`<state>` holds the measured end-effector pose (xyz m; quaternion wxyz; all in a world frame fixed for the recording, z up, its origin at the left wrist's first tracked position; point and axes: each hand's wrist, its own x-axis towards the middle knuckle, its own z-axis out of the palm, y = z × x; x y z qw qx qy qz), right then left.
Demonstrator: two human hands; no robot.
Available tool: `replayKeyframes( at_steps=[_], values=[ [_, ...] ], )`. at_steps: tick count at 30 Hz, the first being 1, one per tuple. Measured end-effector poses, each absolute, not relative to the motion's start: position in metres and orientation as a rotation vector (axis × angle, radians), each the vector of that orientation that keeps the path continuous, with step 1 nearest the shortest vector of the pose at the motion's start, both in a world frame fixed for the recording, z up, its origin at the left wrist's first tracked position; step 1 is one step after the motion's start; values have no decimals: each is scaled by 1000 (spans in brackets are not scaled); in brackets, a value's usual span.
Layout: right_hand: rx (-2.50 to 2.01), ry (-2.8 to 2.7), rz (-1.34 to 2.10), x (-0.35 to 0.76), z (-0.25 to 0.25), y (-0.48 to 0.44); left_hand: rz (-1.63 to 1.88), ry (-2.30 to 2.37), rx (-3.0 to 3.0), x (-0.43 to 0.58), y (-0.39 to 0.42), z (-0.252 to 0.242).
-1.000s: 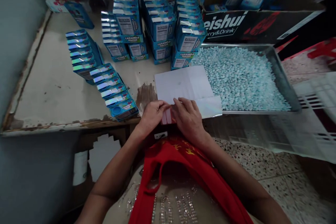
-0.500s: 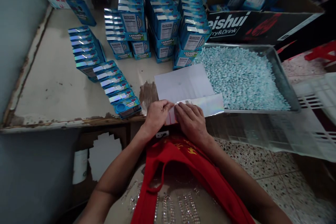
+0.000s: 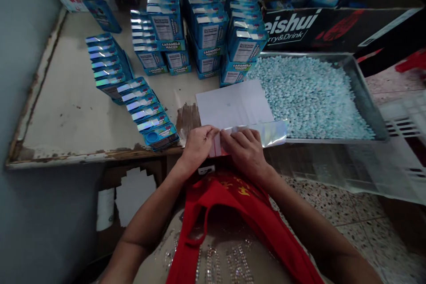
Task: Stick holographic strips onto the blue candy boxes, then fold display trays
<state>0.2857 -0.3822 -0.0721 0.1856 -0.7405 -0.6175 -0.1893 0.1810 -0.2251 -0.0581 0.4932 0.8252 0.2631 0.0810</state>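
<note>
My left hand (image 3: 197, 145) and my right hand (image 3: 245, 151) meet at the table's front edge, both closed in a pinch on a shiny holographic sheet (image 3: 270, 132) whose free end sticks out to the right. A white paper (image 3: 233, 104) lies flat just beyond my fingers. Behind it sits a metal tray (image 3: 366, 93) heaped with pale blue candies (image 3: 306, 93). A slanting row of blue candy boxes (image 3: 146, 108) lies left of my left hand.
Stacks of blue boxes (image 3: 203, 22) stand at the back of the worn table (image 3: 66, 106). A black cardboard carton (image 3: 333, 26) holds more boxes at the back right. A white plastic crate (image 3: 399, 151) is at the right, over speckled floor.
The holographic sheet's near edge has lifted off the table and curled upward between my fingers. Both hands stay at the same spot.
</note>
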Motion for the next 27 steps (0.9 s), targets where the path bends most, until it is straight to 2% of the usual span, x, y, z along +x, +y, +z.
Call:
replayKeyframes(
  at_steps=[21,27],
  values=[
    [-2102,-1703,-503,282,-69,-385,193,655,2001,181,-227,-59],
    [-2135,-1529,-425,280,-67,-382,167,625,2013,180,-227,-59]
  ],
)
